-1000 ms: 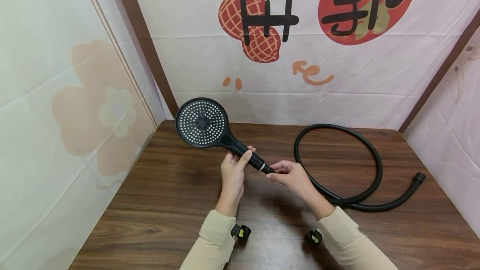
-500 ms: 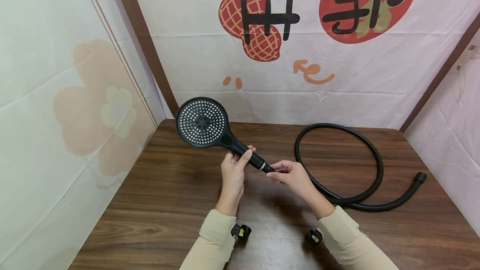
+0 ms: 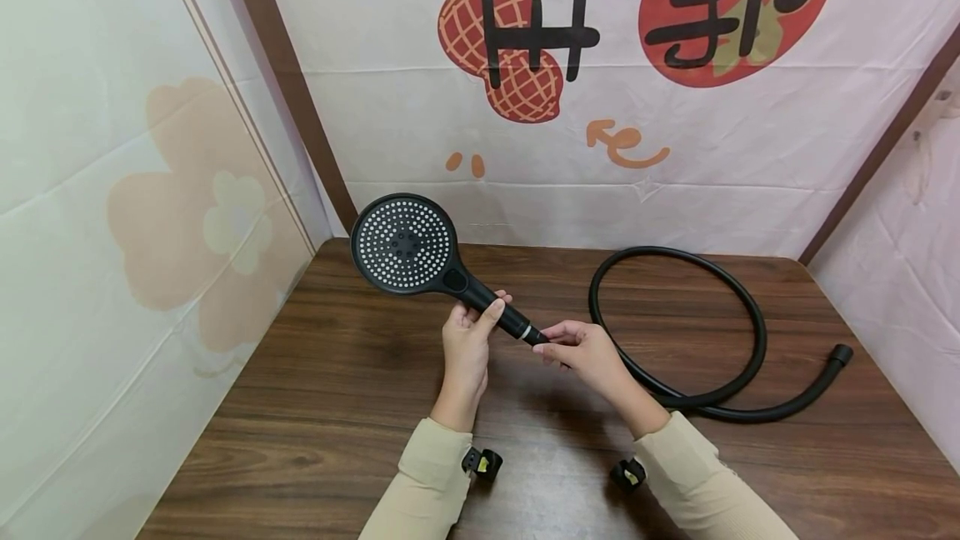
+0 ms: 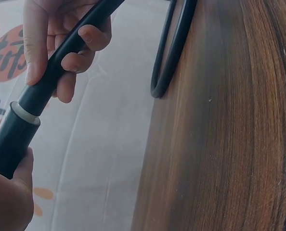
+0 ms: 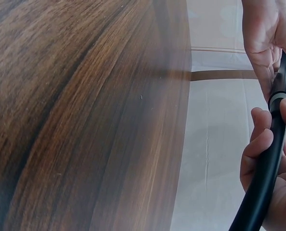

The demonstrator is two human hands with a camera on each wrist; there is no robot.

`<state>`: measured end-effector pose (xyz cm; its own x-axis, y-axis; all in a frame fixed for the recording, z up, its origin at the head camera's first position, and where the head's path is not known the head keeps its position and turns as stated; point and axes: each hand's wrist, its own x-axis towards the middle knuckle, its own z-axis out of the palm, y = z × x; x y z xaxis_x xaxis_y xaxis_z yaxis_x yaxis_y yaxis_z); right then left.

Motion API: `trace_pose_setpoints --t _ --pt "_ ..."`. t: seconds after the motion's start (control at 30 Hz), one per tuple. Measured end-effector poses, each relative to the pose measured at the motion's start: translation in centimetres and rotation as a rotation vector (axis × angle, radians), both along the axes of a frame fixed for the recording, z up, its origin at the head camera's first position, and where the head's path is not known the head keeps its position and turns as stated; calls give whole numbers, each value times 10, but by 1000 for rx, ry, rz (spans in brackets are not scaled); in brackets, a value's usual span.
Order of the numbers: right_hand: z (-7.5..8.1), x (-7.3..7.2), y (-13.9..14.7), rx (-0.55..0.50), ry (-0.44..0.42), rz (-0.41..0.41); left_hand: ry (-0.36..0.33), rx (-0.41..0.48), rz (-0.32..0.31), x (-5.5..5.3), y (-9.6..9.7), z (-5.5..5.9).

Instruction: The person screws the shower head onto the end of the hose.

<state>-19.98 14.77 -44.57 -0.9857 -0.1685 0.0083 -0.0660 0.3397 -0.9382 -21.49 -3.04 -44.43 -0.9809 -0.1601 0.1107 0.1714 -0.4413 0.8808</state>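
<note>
A black handheld shower head (image 3: 403, 244), its round spray face toward the head camera, slants down to the right above the table. My left hand (image 3: 465, 348) grips its handle, thumb on top. At the handle's lower end my right hand (image 3: 588, 352) pinches the end of a black shower hose (image 3: 652, 251). Up close in the left wrist view, a pale ring (image 4: 25, 114) shows between the handle (image 4: 10, 142) and the hose fitting (image 4: 37, 94). In the right wrist view the hose runs out through my curled right fingers (image 5: 256, 149). The thread inside the joint is hidden.
The hose lies in one big loop on the brown wooden table (image 3: 315, 440), right of my hands. Its other end (image 3: 842, 355) points up to the right. Printed cloth walls (image 3: 375, 123) stand around the table at the back and sides.
Both hands keep their hold and place on the shower head and hose end. Only the head view has shifted very slightly.
</note>
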Motion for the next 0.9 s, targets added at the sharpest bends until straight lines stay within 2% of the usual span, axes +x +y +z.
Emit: trace_pose_setpoints --t 0.67,0.9 --pt "2 2 1 3 1 33 2 -8 -9 1 0 0" --pt "1 2 1 0 11 21 3 -11 -4 2 0 1"
